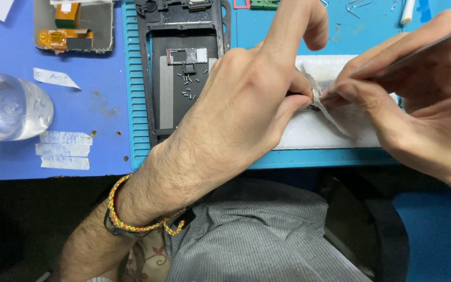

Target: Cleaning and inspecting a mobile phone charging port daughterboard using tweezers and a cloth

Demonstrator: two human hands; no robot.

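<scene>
Pinching a small dark part [314, 107] between thumb and forefinger, your left hand [246, 99] bent over a white tissue [319, 130] spread on the blue ribbed work mat [131, 78], its remaining fingers curled upward. Your right hand [418, 94] gripped slim metal tweezers [418, 52], whose tip met that same part right at your left fingertips, where a torn flap of the tissue stood up between both hands. Just left of your left knuckles lay a black phone frame [184, 62] with tiny screws [189, 86] scattered inside it. Farther left, beyond the mat's edge, a clear plastic bottle [9, 107] lay on its side above several paper labels [63, 149], and a phone part with an orange flex cable [61, 31] sat further away from you. A braided yellow-and-red bracelet [131, 222] circled your left wrist above your grey striped shirt [257, 235].
</scene>
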